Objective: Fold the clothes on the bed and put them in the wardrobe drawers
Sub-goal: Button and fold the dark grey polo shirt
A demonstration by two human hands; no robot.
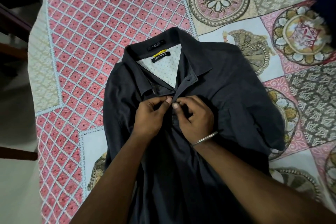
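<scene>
bed cover (87, 45) under all | my left hand (151, 116) pinches the placket | dark polo shirt (227, 100) lies front-up on the bed, collar away from me, long axis running toward me (soft, light, likely limp; best held at shoulders) | my right hand (196, 114) pinches the placket's other edge

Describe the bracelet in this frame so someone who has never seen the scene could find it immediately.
Start at the dark polo shirt spread collar-up on the patterned bedspread. Both hands pinch its placket below the collar; follow the right hand back to its wrist. The thin silver bangle circles that wrist; the left hand's wrist is bare.
</scene>
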